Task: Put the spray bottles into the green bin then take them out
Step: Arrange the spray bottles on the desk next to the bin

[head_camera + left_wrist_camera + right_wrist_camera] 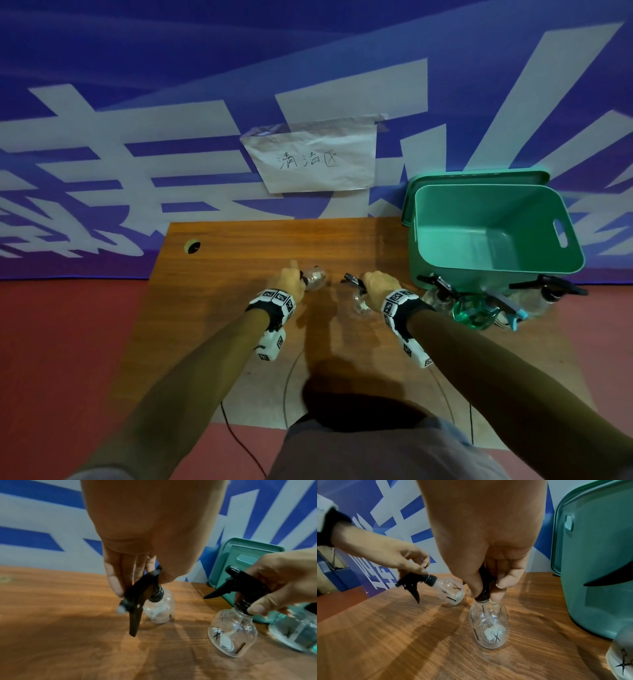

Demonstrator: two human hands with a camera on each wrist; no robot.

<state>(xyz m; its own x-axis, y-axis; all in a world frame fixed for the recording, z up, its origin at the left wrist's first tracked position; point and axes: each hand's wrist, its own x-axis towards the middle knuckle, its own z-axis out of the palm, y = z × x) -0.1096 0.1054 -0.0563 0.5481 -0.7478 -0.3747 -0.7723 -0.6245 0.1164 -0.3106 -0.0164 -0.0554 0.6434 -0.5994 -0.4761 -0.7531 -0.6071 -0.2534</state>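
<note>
Two clear spray bottles with black trigger heads are over the middle of the wooden table (pixel 239 246). My left hand (pixel 297 275) (pixel 140 584) pinches the trigger head of one bottle (pixel 315 277) (pixel 160 609), which tilts with its base at the tabletop. My right hand (pixel 371 286) (pixel 486 594) grips the black neck of the other bottle (pixel 361 305) (pixel 489 626), which stands upright. The green bin (pixel 496 270) (pixel 594 574) sits at the table's far right, and its inside looks empty.
Three more spray bottles stand in front of the bin: a clear one (pixel 438 296), a green one (pixel 476 313) and another clear one (pixel 543 294). A green lid (pixel 479 178) leans behind the bin. A paper sign (pixel 311 159) hangs on the blue wall. Cables trail off the near edge.
</note>
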